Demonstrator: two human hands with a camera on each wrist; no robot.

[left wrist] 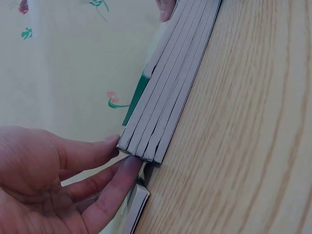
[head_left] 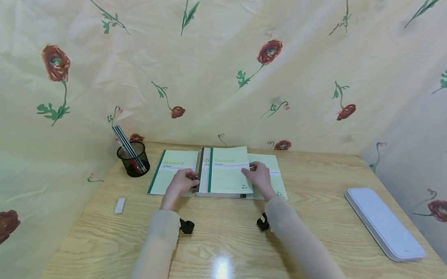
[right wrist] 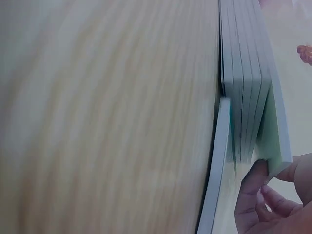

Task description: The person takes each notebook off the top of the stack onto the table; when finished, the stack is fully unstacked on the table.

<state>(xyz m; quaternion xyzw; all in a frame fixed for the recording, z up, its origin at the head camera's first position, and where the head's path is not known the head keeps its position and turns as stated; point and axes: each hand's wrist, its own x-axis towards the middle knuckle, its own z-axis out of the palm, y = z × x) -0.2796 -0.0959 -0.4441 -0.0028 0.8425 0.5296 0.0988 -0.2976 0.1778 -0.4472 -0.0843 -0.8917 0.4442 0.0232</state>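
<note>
A stack of several notebooks (left wrist: 161, 92) lies near the back of the table. Its top notebook (head_left: 230, 172), pale green with a green spine strip and "Gambit" on the cover, sits shifted right of the one below. My right hand (head_left: 259, 175) pinches that top notebook's right edge between thumb and fingers; in the right wrist view this edge stands apart from the stack. My left hand (head_left: 182, 184) touches the stack's spine side, thumb at the upper corner, fingertips against the side. One notebook (head_left: 176, 161) lies left of the stack, and another notebook (head_left: 276, 174) extends from its right side.
A black mesh pen cup (head_left: 135, 165) with striped pencils stands at the back left. A white eraser (head_left: 120, 206) lies in front of it. On the right is a long white case (head_left: 385, 222). Flower-patterned cloth (head_left: 221, 74) hangs behind the wooden table (head_left: 219, 234).
</note>
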